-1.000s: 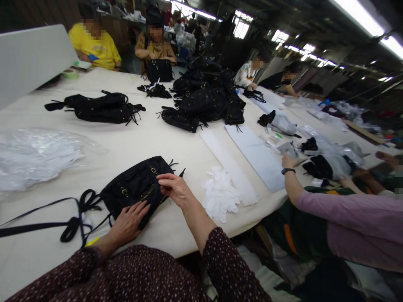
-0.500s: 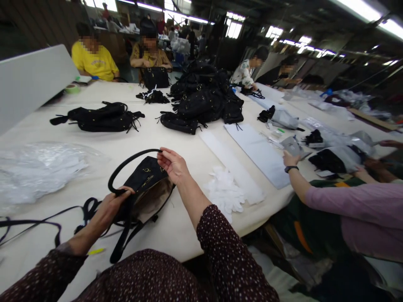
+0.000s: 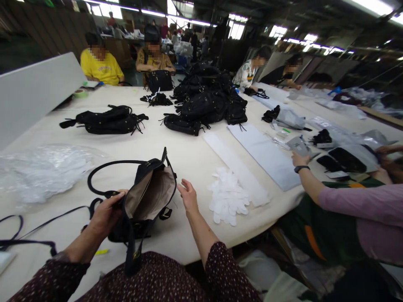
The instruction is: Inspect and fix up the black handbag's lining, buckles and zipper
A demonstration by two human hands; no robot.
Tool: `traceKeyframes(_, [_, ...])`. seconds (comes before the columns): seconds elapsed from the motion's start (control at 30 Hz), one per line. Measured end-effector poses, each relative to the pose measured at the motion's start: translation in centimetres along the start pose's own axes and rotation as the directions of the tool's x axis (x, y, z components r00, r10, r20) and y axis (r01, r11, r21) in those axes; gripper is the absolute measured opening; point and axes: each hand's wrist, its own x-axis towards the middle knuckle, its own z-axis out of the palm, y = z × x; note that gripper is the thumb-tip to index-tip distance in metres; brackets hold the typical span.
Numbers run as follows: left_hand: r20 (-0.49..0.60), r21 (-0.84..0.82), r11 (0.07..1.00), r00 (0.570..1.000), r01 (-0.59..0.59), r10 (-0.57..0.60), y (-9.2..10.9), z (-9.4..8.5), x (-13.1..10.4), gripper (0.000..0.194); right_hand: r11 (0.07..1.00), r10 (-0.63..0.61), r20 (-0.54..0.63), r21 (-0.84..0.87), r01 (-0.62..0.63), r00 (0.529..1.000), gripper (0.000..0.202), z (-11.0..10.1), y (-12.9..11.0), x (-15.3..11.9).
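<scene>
A black handbag point(image 3: 132, 176) stands at the near edge of the table, its mouth wide and its beige lining point(image 3: 154, 195) showing. My left hand point(image 3: 108, 209) grips the bag's left side near the base of the handle. The round black handle point(image 3: 107, 165) arches out to the left of the bag. Just right of the bag's rim is my right hand point(image 3: 189, 197), fingers apart and holding nothing. Black straps point(image 3: 59, 218) trail leftward over the table.
Black bags point(image 3: 208, 100) are heaped mid-table, with more point(image 3: 110, 119) to their left. White cut pieces point(image 3: 228, 195) and a clear plastic bag point(image 3: 53, 172) flank the work. A person's hand point(image 3: 300, 161) works at the right; other people sit beyond.
My right hand has let go of the handle and moved down and right. The handle has dropped leftward, and the bag has turned so its mouth gapes wider towards me.
</scene>
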Motion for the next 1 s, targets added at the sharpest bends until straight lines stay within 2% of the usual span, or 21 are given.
traceKeyframes(0.13, [0.006, -0.005, 1.000, 1.000, 0.018, -0.018, -0.3, -0.3, 0.1, 0.015, 0.993, 0.026, 0.066, -0.116, -0.018, 0.997, 0.067, 1.0, 0.7, 0.9])
traceKeyframes(0.27, [-0.115, -0.070, 0.995, 0.992, -0.069, 0.061, 0.2, -1.2, 0.8, 0.015, 0.954, -0.003, 0.126, -0.296, 0.040, 0.992, 0.071, 1.6, 0.9, 1.3])
traceKeyframes(0.37, [-0.156, -0.090, 0.992, 0.985, -0.092, 0.077, 1.3, -2.1, 1.2, 0.016, 0.909, -0.066, 0.161, -0.398, 0.126, 0.985, 0.068, 1.9, 0.6, 0.5])
traceKeyframes(0.47, [-0.194, -0.120, 0.986, 0.977, -0.116, 0.091, 2.7, -2.9, 1.6, 0.021, 0.902, -0.153, 0.150, -0.382, 0.200, 0.977, 0.066, 1.6, -0.8, -1.1])
traceKeyframes(0.53, [-0.222, -0.129, 0.976, 0.964, -0.177, 0.146, 3.5, -3.4, 1.7, 0.022, 0.910, -0.219, 0.163, -0.322, 0.261, 0.962, 0.064, 1.1, -1.8, -2.4])
traceKeyframes(0.63, [-0.239, -0.128, 0.968, 0.954, -0.217, 0.183, 3.6, -3.7, 1.8, 0.021, 0.908, -0.274, 0.172, -0.278, 0.314, 0.946, 0.059, -0.3, -2.1, -4.7])
traceKeyframes(0.73, [-0.215, -0.126, 0.984, 0.972, -0.125, 0.096, 2.4, -3.2, 1.6, 0.018, 0.900, -0.237, 0.126, -0.345, 0.266, 0.963, 0.054, -1.9, -0.4, -6.8])
traceKeyframes(0.87, [-0.149, -0.091, 0.996, 0.989, -0.015, 0.001, 0.9, -1.3, 1.3, 0.012, 0.860, -0.192, 0.102, -0.461, 0.218, 0.976, 0.053, -3.8, 1.9, -8.0])
traceKeyframes(1.0, [-0.123, -0.055, 0.998, 0.992, 0.032, -0.039, 0.5, 0.9, 1.0, 0.009, 0.821, -0.204, 0.105, -0.523, 0.229, 0.973, 0.056, -5.5, 1.5, -7.5])
